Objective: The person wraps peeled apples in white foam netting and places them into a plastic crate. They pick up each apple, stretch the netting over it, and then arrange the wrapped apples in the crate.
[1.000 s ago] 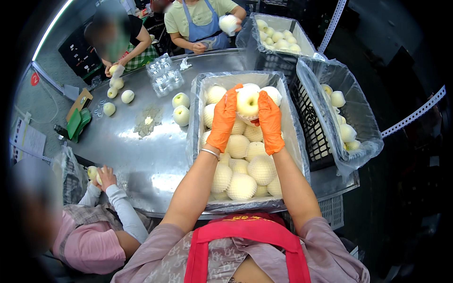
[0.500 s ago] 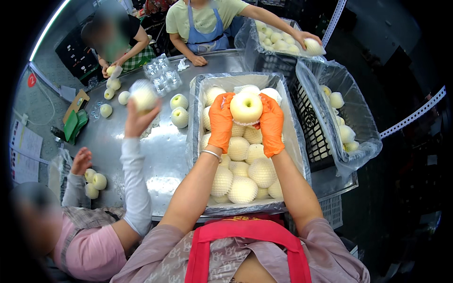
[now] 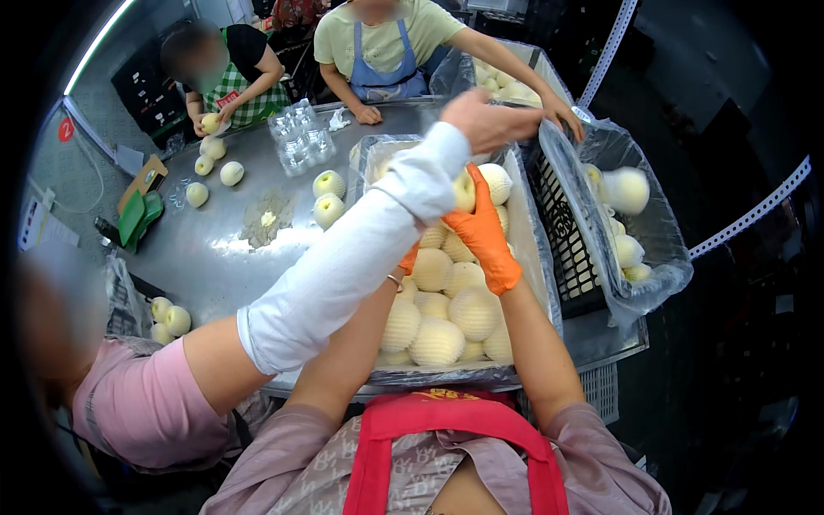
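Observation:
My right hand (image 3: 487, 236), in an orange glove, is closed round the side of a pale yellow apple (image 3: 464, 190) above a lined crate (image 3: 539, 283). My left hand (image 3: 410, 259), gloved alike, is mostly hidden behind a co-worker's sleeved forearm (image 3: 352, 249), and its fingers do not show. Below my hands, the crate holds many apples in white foam nets (image 3: 438, 342). The co-worker's bare hand (image 3: 487, 122) stretches over the far end of the crate, fingers pointing right.
A black crate with a plastic liner (image 3: 665, 257) stands at the right; a blurred netted apple (image 3: 625, 190) is at its opening. Farther back is another lined crate (image 3: 545, 64). Loose apples (image 3: 328, 209) and clear plastic trays (image 3: 302, 142) lie on the metal table (image 3: 206, 266). Two people work across it.
The co-worker at my left has swung an arm rightward across my left hand; the netted apple has left that hand. The far person's hand is now without its apple. My hands stay over the crate.

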`<state>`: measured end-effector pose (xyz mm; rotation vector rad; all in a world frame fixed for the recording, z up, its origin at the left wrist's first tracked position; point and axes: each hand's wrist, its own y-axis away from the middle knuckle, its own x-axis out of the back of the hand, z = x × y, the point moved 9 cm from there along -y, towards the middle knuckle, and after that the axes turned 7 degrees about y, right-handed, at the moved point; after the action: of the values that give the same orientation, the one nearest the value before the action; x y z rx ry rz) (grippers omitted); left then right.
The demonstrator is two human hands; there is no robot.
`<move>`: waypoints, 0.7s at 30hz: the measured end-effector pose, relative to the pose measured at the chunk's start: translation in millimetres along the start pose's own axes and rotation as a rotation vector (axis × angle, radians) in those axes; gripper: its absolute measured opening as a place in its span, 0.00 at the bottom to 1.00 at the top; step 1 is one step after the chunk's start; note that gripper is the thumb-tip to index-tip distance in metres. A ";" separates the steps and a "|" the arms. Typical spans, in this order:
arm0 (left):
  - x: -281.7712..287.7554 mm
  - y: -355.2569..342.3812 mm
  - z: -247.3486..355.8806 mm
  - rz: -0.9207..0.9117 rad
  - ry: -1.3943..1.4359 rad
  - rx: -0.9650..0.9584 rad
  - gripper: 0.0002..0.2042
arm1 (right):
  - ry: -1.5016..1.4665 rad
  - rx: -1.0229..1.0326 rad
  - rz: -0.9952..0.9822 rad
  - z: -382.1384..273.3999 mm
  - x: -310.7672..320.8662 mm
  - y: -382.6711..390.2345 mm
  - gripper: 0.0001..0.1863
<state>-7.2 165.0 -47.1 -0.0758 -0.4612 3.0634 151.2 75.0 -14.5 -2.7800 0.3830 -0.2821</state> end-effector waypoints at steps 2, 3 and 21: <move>7.9 -7.0 -8.0 -0.018 -0.043 -0.137 0.14 | -0.211 -0.220 -0.057 -19.9 -5.5 6.7 0.46; 11.0 -7.9 -4.7 -0.018 -0.023 -0.184 0.14 | -0.231 -0.301 -0.063 -24.4 -4.0 8.3 0.42; -16.8 38.7 141.9 -0.376 0.096 -0.333 0.38 | -0.981 -0.341 -0.244 -23.4 -4.4 6.2 0.48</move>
<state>0.4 85.5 77.7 -0.1295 -0.8641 2.5797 140.2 63.9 4.5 -2.8521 -0.1734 1.1493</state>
